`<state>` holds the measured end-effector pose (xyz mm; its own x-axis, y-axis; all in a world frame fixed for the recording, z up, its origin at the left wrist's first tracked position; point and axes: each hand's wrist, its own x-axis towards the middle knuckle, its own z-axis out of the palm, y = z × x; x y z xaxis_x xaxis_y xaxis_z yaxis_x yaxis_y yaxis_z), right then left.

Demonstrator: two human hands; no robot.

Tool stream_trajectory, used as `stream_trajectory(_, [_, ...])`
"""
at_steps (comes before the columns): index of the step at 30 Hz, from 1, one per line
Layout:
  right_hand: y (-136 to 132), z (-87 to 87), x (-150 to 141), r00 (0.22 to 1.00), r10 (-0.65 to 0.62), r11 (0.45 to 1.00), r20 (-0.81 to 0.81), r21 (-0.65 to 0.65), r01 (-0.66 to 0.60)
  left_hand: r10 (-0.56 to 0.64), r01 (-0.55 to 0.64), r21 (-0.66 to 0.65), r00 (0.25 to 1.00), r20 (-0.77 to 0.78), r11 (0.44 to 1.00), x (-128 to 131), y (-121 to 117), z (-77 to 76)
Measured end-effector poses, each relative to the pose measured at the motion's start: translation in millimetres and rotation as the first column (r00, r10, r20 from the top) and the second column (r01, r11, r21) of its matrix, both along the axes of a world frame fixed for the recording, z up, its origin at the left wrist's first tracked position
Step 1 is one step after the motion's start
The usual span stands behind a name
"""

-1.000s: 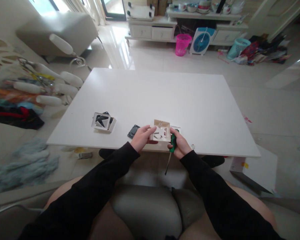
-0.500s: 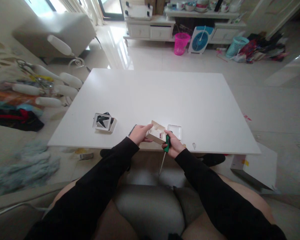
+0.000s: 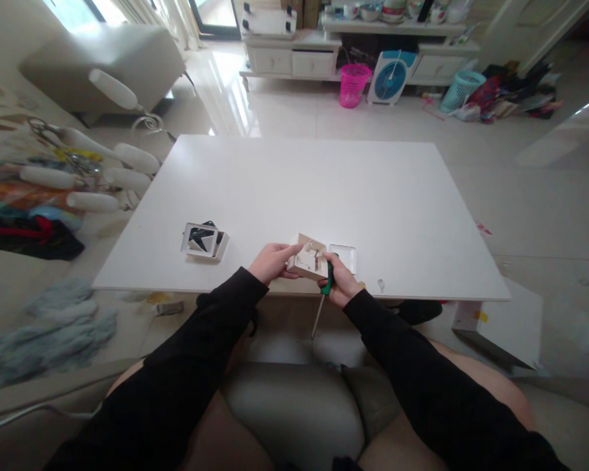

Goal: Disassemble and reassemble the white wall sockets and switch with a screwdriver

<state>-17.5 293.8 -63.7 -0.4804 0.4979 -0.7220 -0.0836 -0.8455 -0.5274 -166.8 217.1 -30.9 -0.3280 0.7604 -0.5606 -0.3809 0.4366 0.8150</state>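
Near the table's front edge, my left hand (image 3: 273,261) grips the left side of a small cream open-topped plastic box (image 3: 307,267), whose inside faces up and shows small fittings. My right hand (image 3: 342,282) is closed around the green handle of a screwdriver (image 3: 330,280), its metal shaft pointing down past the table edge. The right thumb and fingers also touch the box's right side. Just behind my right hand, a white rectangular frame (image 3: 346,256) lies on the table. A small clear bag (image 3: 381,285) lies to the right of that hand.
On the white table (image 3: 299,183), a stack of white frames and black parts (image 3: 203,241) lies at left. Metal stand arms with white padded ends (image 3: 132,157) reach near the table's left edge. A white box (image 3: 503,327) stands on the floor at right.
The box is tipped slightly more towards me, showing more of its inside. Both hands keep hold of it, and the screwdriver stays in my right hand.
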Motion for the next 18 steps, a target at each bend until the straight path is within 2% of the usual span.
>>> stream_trajectory(4, [0.0, 1.6, -0.8, 0.997, -0.04, 0.996, -0.068, 0.08, 0.045, 0.001, 0.009, 0.104, 0.995, -0.1, 0.995, 2.0, -1.8, 6.4])
stream_trajectory(8, [2.5, 6.9, 0.1, 0.982, -0.077, 0.977, -0.174, 0.183, 0.109, 0.028, -0.001, 0.21, 0.992, -0.126, 0.978, 5.3, -3.4, 11.8])
stream_trajectory(13, [10.6, 9.4, 1.2, 0.978, -0.054, 0.985, -0.201, 0.15, 0.086, -0.048, 0.12, 0.377, 0.979, -0.197, 0.918, 7.2, -6.1, 17.8])
stream_trajectory(18, [13.8, 5.6, 0.2, 0.983, -0.107, 0.99, -0.146, 0.078, 0.119, -0.051, 0.121, 0.354, 0.978, -0.2, 0.927, 9.5, -5.9, 15.9])
